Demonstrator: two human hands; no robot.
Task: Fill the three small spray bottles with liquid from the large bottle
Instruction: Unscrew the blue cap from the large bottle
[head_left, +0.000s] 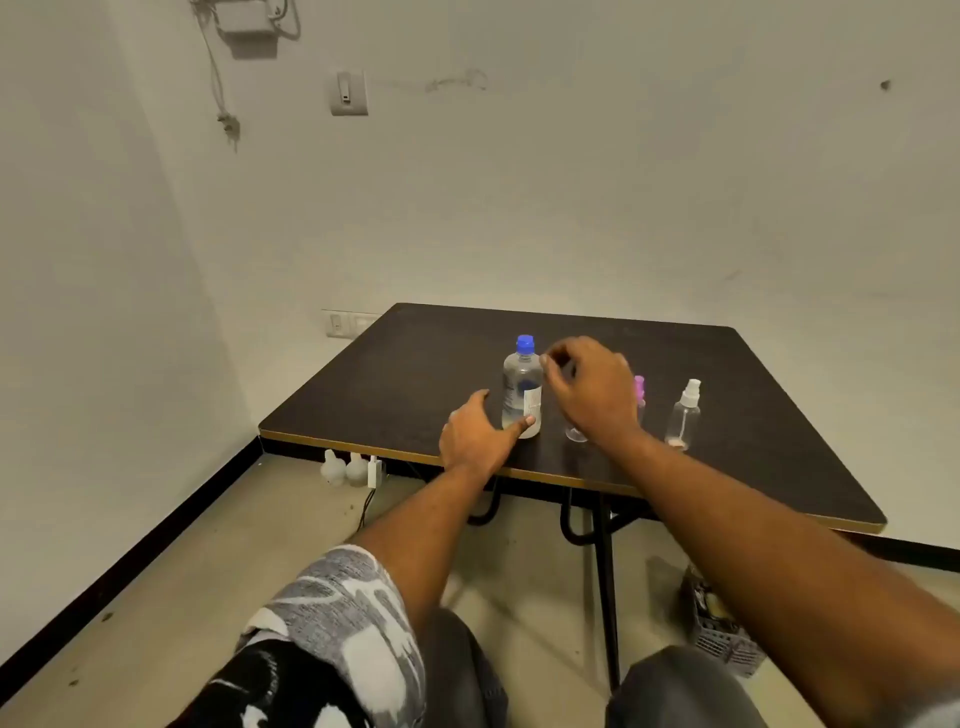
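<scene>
The large clear bottle (522, 389) with a blue cap stands upright near the front edge of the dark table (389, 374). My left hand (480, 434) is open at its lower left, the thumb touching the bottle's base. My right hand (589, 389) hovers just right of the bottle, fingers curled and apart, with nothing visibly in it. Under that hand stands a small clear spray bottle (575, 434), mostly hidden. A pink-topped spray bottle (639, 392) shows behind the hand. A white-topped clear spray bottle (685, 415) stands upright further right.
The table stands in a room corner against pale walls, with black metal legs (605, 582) below. White plugs (353, 467) and a cable lie on the floor under the left front edge. A grey crate (727, 634) sits on the floor at the right. My knees are below.
</scene>
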